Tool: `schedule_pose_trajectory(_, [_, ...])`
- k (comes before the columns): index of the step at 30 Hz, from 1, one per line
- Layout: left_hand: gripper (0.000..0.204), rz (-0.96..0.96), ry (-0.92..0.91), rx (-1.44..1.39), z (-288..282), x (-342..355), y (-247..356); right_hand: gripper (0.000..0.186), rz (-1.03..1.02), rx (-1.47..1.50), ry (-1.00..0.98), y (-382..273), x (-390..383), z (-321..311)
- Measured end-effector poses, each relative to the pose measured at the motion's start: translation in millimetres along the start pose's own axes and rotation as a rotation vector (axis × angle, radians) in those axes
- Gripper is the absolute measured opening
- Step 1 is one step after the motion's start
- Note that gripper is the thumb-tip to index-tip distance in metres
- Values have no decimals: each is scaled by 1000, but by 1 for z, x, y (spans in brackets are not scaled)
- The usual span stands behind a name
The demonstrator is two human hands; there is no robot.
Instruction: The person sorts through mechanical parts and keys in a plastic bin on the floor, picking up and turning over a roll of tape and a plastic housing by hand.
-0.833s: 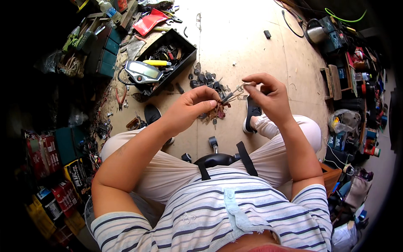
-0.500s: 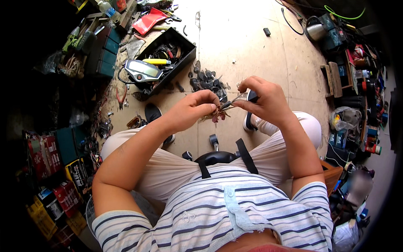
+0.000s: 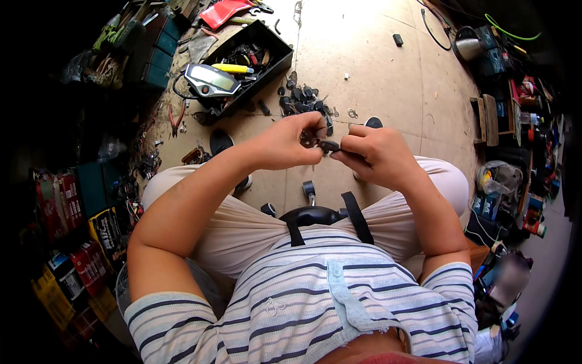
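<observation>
My left hand (image 3: 288, 145) and my right hand (image 3: 373, 151) meet in front of me above my knees, both pinching one small dark part (image 3: 327, 145) between their fingertips. What the part is stays unclear; wires or a clip seem bunched at my left fingers. A pile of small black parts (image 3: 303, 100) lies on the floor just beyond my hands.
A black tray (image 3: 273, 45) holding tools and a yellow-handled screwdriver (image 3: 233, 68) sits far left, with a grey display unit (image 3: 209, 80) against it. Red pliers (image 3: 176, 115) lie on the floor. Boxes crowd the left edge, a kettle (image 3: 468, 47) and clutter the right.
Both hands have drawn closer to my body and lower, still joined on the small part. The long thin piece seen between them earlier no longer shows.
</observation>
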State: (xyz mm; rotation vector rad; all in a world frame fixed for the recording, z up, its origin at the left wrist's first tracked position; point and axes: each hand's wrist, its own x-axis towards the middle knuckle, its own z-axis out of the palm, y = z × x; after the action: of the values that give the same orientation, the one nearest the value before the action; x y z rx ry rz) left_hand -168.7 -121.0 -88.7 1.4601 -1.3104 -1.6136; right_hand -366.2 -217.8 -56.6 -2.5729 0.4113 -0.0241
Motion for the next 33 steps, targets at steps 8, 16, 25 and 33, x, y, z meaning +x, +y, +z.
schedule_pose_trajectory(8, [21, 151, 204, -48, 5, 5, -5, 30, 489, 774, -115, 14, -6, 7])
schedule_pose_trajectory(16, [14, 58, 99, -306, 2, 5, -2, 34, 575, 909, -94, 19, -9, 9])
schedule_pose_trajectory(25, [17, 568, 505, 637, 8, 0, 3, 31, 488, 862, -23, 12, -7, 8])
schedule_pose_trajectory(33, [18, 570, 583, 720, 14, -1, 6, 24, 397, 707, 41, 3, -4, 1])
